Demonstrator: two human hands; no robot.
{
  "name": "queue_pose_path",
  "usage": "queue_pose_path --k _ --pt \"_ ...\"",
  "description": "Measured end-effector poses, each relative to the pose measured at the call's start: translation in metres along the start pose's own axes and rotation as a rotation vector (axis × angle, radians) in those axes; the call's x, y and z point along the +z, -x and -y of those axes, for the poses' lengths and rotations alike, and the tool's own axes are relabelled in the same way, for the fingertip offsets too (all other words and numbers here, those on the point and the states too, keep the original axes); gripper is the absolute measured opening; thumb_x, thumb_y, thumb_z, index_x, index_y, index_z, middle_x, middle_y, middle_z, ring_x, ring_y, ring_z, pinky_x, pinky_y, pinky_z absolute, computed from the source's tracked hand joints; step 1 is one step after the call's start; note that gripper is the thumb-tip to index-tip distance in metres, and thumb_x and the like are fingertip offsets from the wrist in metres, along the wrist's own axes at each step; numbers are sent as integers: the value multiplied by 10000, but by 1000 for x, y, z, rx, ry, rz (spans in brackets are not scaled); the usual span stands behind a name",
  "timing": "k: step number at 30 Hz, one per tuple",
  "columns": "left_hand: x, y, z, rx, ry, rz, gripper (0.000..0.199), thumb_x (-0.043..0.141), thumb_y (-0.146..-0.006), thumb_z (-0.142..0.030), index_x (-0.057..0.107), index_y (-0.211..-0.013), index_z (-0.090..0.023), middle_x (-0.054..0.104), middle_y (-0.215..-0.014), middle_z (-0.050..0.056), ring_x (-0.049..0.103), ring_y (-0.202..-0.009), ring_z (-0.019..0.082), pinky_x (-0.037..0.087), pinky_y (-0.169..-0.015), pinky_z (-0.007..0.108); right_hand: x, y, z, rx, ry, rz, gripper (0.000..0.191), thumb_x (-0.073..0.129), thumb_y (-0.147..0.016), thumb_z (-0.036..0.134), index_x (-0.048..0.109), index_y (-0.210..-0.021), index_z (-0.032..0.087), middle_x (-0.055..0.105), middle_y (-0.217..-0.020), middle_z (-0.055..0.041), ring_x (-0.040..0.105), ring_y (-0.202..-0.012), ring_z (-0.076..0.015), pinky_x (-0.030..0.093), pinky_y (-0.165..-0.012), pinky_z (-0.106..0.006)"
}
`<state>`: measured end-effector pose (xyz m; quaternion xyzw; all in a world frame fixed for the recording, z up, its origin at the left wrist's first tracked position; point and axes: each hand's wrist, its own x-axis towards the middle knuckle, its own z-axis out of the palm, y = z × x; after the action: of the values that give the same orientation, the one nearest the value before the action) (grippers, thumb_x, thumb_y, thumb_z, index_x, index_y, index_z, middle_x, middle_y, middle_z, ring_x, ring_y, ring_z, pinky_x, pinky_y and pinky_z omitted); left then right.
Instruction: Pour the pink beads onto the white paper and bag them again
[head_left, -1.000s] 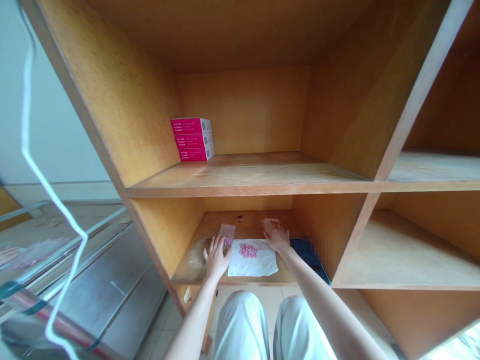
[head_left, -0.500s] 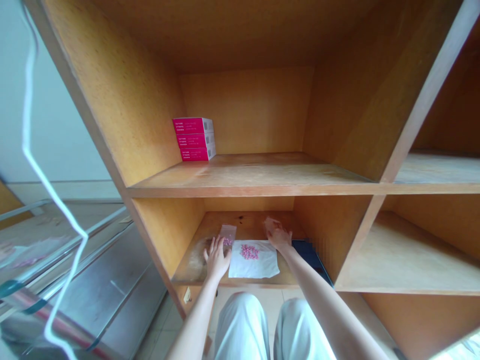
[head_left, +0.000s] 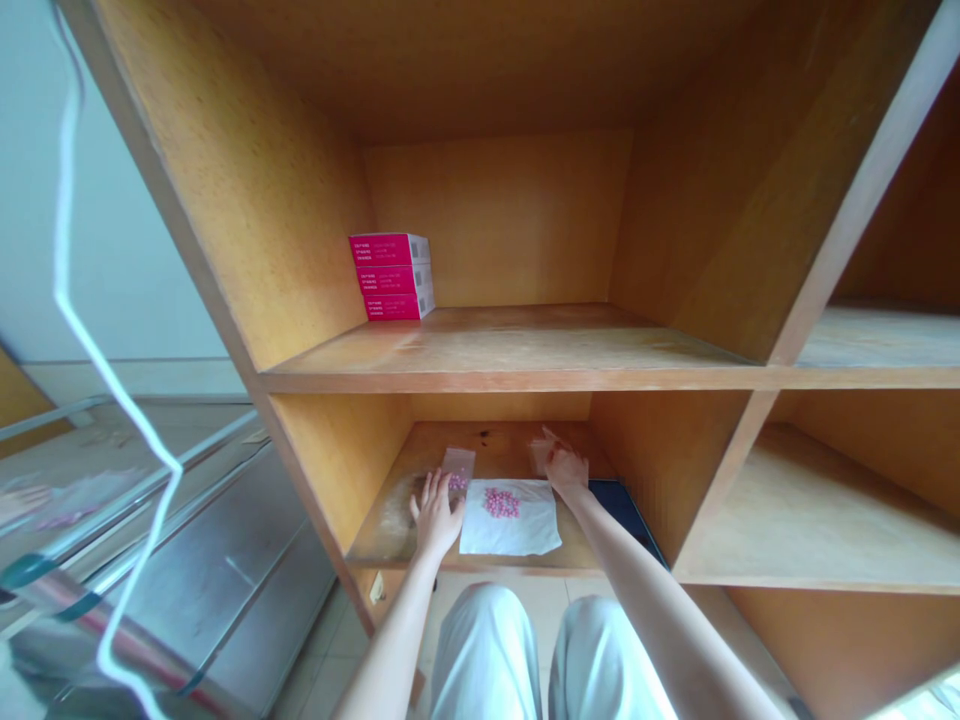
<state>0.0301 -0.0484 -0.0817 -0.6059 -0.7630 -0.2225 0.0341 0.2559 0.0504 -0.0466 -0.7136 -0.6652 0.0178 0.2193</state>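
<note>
While left hand [head_left: 435, 515] lies flat, right hand [head_left: 566, 470] curls.

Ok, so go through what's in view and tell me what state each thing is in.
Left hand, open, flat on the shelf.
Right hand, touching a clear bag.
Other clear bag, lying flat, pink beads inside.
Loose pink beads, heaped on white paper.
Pink boxes, stacked three high, closed.
</note>
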Motion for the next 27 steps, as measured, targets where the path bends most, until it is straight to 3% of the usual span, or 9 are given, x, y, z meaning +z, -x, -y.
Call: queue_pose_path --k 6,11,16,21,27 --pt "1 0 1 8 1 -18 452 388 -793 -274 410 -1239 -208 329 -1383 75 213 -1293 232 138 -1024 501 -19 -7 1 -42 -265 -190 364 332 -823 215 598 -1062 145 584 -1085 -115 521 -1002 -224 368 -834 -316" --pt "0 1 0 -8 16 -34 448 393 -793 -273 414 -1235 -205 352 -1370 78 228 -1286 229 147 -1023 483 -29 2 5 -99 -716 -291 358 370 -789 270 648 -954 119 611 -980 -118 540 -933 -213 390 -829 -317" --pt "-9 2 -3 -25 113 -128 428 385 -799 -236 418 -1225 -194 458 -1289 90 334 -1229 226 161 -1026 450 -31 33 14 66 -1220 -176 328 481 -714 369 669 -826 124 652 -866 -93 580 -799 -203 425 -679 -291" --pt "-20 7 -9 60 380 -202 350 371 -816 -218 453 -1155 -203 557 -1162 77 464 -1114 193 256 -1001 373 -38 64 23 191 -1411 -20 324 546 -665 357 649 -878 136 661 -761 -61 572 -655 -169 411 -560 -251" --pt "-33 8 -37 110 943 8 381 341 -853 -304 286 -1211 -186 639 -929 65 601 -897 149 430 -834 311 -38 88 31 161 -1503 33 250 603 -630 338 600 -804 157 659 -746 -59 601 -708 -181 449 -634 -268"
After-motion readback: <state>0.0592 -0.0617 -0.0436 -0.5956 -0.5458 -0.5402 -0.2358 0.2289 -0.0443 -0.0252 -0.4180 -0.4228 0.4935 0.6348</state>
